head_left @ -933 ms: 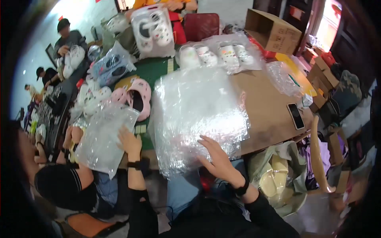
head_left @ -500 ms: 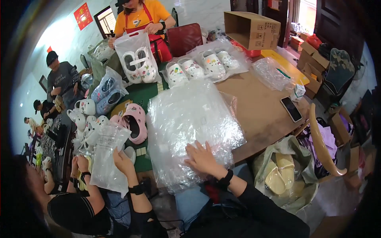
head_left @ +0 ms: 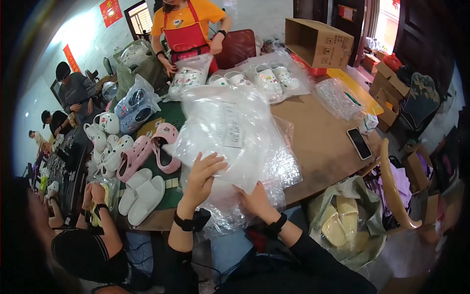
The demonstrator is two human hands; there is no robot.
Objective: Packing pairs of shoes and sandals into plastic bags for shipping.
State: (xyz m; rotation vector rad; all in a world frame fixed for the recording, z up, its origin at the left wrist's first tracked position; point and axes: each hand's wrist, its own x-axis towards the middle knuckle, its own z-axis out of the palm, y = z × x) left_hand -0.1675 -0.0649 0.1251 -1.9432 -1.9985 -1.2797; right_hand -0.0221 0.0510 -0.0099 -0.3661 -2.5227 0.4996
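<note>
A frosted plastic bag (head_left: 208, 127) with a printed panel lies over the stack of clear plastic bags (head_left: 284, 169) in front of the wearer. The left hand (head_left: 198, 177) rests on the bag's lower left part, above the near half of the stack, its fingers extended and spread a little. The right hand (head_left: 255, 200) is at the bag's near edge, over the near side of the stack; its fingertips are partly hidden by film, so I cannot tell whether they pinch the plastic. The two hands are apart.

Left of the stack are a pair of white slide sandals (head_left: 149, 198), pink clogs (head_left: 134, 158) and charm-covered white clogs (head_left: 115, 154). Blue clogs (head_left: 137, 117) in a clear bag lie farther off, to the stack's far left. Just beyond the stack, bagged white clogs (head_left: 269, 82) lie in a row, and a co-worker in a red apron (head_left: 182, 38) stands behind it, one hand at another bagged pair (head_left: 188, 78). To the right of the stack, a smartphone (head_left: 360, 143) lies on the brown tabletop (head_left: 318, 137). Yellow slides (head_left: 347, 215) sit in an olive sack (head_left: 320, 196) to the stack's near right.
</note>
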